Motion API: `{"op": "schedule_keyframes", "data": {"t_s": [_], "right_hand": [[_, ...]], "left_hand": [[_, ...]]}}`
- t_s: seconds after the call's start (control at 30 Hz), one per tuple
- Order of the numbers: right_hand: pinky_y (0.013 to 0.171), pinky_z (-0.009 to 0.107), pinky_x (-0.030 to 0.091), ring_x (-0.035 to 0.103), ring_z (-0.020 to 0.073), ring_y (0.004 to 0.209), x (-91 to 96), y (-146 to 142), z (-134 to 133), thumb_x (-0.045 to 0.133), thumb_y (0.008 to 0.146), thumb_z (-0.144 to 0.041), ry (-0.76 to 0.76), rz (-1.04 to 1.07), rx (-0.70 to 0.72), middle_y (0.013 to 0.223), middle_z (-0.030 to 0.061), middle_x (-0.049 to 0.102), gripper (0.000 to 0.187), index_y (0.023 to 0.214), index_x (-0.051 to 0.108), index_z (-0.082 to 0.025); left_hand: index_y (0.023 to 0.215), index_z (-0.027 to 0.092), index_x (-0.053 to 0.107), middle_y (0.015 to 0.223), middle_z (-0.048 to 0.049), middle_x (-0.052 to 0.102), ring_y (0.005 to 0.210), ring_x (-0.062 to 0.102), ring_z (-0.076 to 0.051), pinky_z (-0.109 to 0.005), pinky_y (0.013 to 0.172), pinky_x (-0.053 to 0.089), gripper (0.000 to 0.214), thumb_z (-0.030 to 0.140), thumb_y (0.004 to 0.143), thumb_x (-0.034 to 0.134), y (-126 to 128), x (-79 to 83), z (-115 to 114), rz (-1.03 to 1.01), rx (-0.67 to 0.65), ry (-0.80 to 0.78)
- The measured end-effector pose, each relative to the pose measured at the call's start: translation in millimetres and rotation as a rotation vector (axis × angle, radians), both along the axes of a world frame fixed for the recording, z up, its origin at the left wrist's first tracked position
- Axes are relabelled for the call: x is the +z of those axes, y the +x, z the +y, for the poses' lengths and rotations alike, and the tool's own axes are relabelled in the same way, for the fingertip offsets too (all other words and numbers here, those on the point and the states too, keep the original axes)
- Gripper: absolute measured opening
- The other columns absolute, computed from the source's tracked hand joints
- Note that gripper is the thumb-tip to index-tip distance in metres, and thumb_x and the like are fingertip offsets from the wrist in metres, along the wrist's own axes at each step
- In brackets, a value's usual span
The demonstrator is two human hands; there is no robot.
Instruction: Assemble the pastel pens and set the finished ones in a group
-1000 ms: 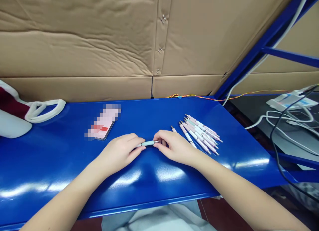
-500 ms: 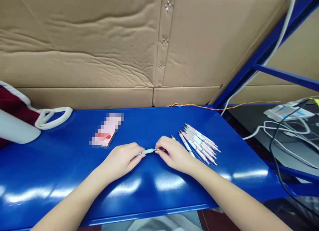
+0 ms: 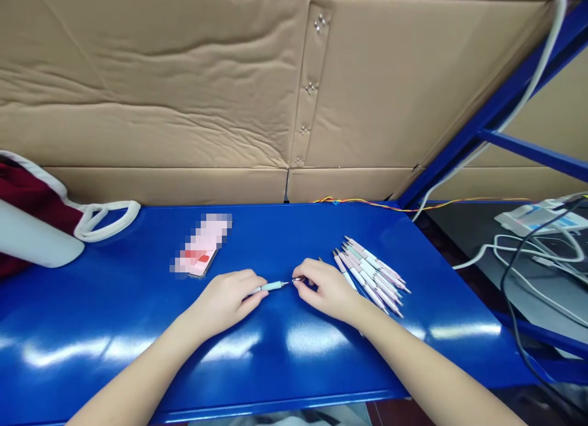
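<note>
Your left hand [image 3: 227, 297] pinches the pen [image 3: 273, 286] over the bench [image 3: 257, 383]; your right hand [image 3: 327, 289] pinches a small shiny piece [image 3: 296, 280] by its point. Keep both aligned, grip light.

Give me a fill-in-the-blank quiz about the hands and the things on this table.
1. The left hand holds a ____.
2. The pile of pens lies nearer the ____ hand.
3. The table is coloured ____.
4. In this view, the phone is to the ____ of the pile.

Missing words: pen; right; blue; left.
</note>
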State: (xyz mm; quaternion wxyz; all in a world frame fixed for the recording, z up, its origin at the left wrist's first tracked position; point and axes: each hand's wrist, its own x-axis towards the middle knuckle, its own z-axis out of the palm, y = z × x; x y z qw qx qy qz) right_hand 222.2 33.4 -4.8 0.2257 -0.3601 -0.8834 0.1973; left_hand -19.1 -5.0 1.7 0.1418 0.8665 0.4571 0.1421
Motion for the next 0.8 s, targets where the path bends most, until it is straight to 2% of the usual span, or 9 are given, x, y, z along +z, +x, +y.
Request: {"op": "schedule_keyframes", "data": {"t_s": [0.27,0.4,0.53,0.67,0.8], "right_hand": [[0.069,0.026,0.042,0.056,0.0152,0.077,5.1,3.3,4.9,0.052,0.086,-0.018,-0.047,-0.025,-0.08,0.081,0.003,0.061,0.007,0.086,0.06,-0.018],[0.071,0.027,0.043,0.057,0.0162,0.078,3.1,4.2,6.0,0.053,0.087,-0.02,-0.051,-0.041,-0.083,0.08,0.0034,0.062,0.009,0.09,0.062,-0.018],[0.071,0.028,0.043,0.057,0.016,0.076,-1.8,2.1,5.3,0.057,0.086,-0.018,-0.063,-0.029,-0.068,0.077,0.0026,0.062,0.008,0.09,0.064,-0.019],[0.071,0.026,0.045,0.058,0.0135,0.071,-4.8,-4.5,1.0,0.059,0.084,-0.017,-0.121,0.065,-0.021,0.076,0.0015,0.064,0.008,0.09,0.065,-0.019],[0.068,0.024,0.045,0.059,0.0136,0.072,-3.9,-11.6,-6.1,0.057,0.085,-0.015,-0.115,0.081,0.039,0.077,0.0028,0.065,0.012,0.091,0.066,-0.018]], "left_hand": [[0.087,0.018,0.067,0.082,-0.0054,0.063,0.078,0.056,-0.019,-0.033,0.073,0.044,0.027,0.034,0.092,0.046,-11.1,-4.6,13.9,0.079,0.176,0.051],[0.089,0.017,0.066,0.086,-0.0062,0.062,0.081,0.056,-0.02,-0.035,0.075,0.044,0.024,0.034,0.091,0.048,-15.7,-9.1,18.5,0.097,0.19,0.047],[0.097,0.018,0.065,0.092,-0.0071,0.062,0.084,0.055,-0.021,-0.035,0.077,0.044,0.028,0.041,0.087,0.054,-12.1,-10.4,17.4,0.061,0.219,0.111],[0.099,0.021,0.066,0.095,-0.0055,0.064,0.089,0.054,-0.021,-0.036,0.081,0.04,0.028,0.044,0.087,0.055,4.1,-10.3,11.1,-0.034,0.145,0.253],[0.093,0.022,0.066,0.087,-0.0019,0.067,0.086,0.054,-0.018,-0.034,0.08,0.036,0.021,0.037,0.09,0.052,23.3,-10.2,2.8,-0.111,0.018,0.255]]}}
